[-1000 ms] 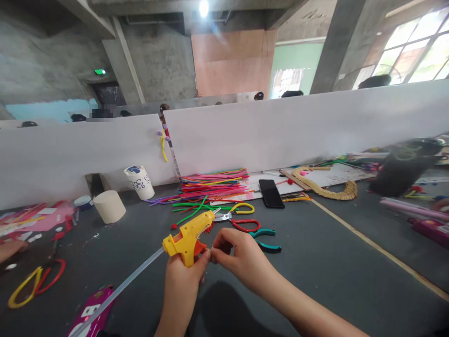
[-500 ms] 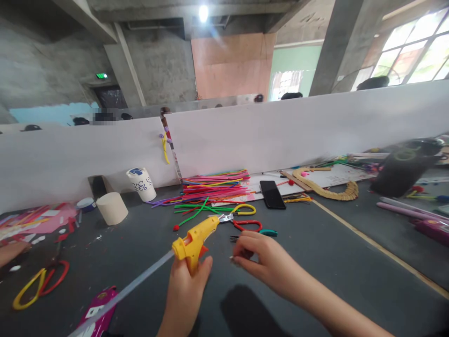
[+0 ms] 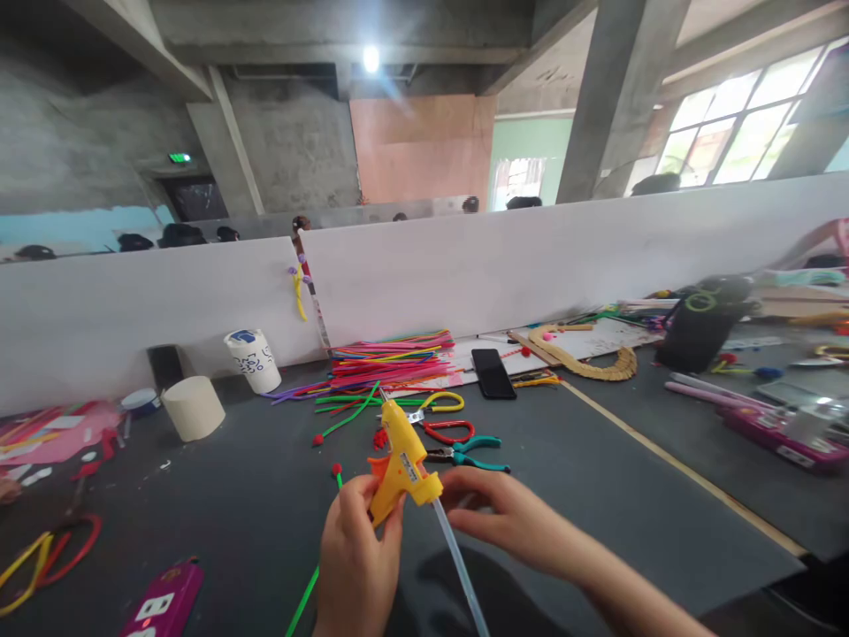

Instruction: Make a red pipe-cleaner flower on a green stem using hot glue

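My left hand [image 3: 362, 548] is closed around the handle of a yellow hot glue gun [image 3: 406, 456]. The nozzle points away from me, and a long clear glue stick [image 3: 459, 566] sticks out of its back toward me. Beside the gun's rear end is my right hand [image 3: 494, 504]; its fingertips are hidden behind the gun and stick, so whether they grip it cannot be told. A green pipe cleaner with a red tip [image 3: 337, 471] runs down beside my left hand. Beyond the gun lie scissors with red and yellow handles [image 3: 449, 432] and teal-handled pliers [image 3: 474, 453].
A pile of coloured pipe cleaners [image 3: 391, 358] lies at the back by a white partition [image 3: 464, 274], near a black phone [image 3: 493, 373]. At left stand a cream paper roll [image 3: 194, 409], a marked white cup [image 3: 252, 361] and a purple power strip [image 3: 163, 602]. A dark bottle [image 3: 703, 327] is at right.
The glue gun has swung from pointing right to pointing forward and slightly left, its stick now trailing toward me. My right hand has come up to its rear. The view has shifted right.
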Demonstrator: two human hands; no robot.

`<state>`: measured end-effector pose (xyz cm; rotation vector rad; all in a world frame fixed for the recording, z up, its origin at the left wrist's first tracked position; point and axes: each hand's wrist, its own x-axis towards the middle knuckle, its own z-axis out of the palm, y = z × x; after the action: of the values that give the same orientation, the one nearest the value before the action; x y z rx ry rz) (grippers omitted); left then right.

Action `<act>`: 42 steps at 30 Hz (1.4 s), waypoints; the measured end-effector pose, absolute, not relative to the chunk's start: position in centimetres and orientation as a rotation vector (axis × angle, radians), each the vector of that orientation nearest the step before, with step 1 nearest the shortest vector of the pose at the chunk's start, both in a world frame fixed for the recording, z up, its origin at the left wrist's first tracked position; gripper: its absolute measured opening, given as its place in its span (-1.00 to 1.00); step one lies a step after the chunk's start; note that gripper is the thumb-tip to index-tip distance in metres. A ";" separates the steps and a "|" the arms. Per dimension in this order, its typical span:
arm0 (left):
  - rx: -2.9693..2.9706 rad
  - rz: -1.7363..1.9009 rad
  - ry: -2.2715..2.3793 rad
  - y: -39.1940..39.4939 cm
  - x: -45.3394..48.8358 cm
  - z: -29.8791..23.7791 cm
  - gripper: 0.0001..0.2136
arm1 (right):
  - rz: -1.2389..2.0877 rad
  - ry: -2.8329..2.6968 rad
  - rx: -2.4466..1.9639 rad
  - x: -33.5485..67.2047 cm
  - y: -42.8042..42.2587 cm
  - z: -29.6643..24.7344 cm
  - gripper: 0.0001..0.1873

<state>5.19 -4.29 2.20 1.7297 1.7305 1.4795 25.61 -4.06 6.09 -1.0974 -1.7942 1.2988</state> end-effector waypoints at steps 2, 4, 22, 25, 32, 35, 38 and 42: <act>1.737 1.456 1.704 -4.5 6.3 2.0 -0.82 | 1.395 -1.661 -0.928 22.5 -3.4 5.1 -0.51; 1.750 1.419 1.672 -4.8 7.3 1.7 -0.82 | 1.470 -1.504 -0.806 20.0 -3.1 4.2 -0.39; 1.752 0.620 2.055 0.9 -2.1 3.0 -0.92 | 1.687 -1.181 -1.001 22.7 4.9 1.2 -0.72; 1.755 0.406 2.135 2.4 -1.5 1.8 -0.82 | 1.730 -1.185 -1.046 22.7 4.8 -0.3 -0.69; 1.648 0.365 2.081 4.4 -0.6 -0.2 -0.84 | 1.779 -1.159 -1.111 23.1 4.5 -0.7 -0.65; 1.549 0.545 1.930 4.1 -0.4 0.0 -0.84 | 1.772 -1.132 -1.117 23.2 4.5 -0.7 -0.68; 1.382 0.670 1.705 3.1 0.4 1.0 -0.82 | 1.771 -1.109 -1.104 23.2 4.3 -0.6 -0.69; 1.081 0.829 1.421 1.3 2.1 3.1 -0.76 | 1.749 -1.037 -1.036 23.0 3.8 0.6 -0.74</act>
<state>2.12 1.34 3.14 1.0807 1.4209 0.8293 23.00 3.82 0.58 -1.0362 -1.0373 1.7494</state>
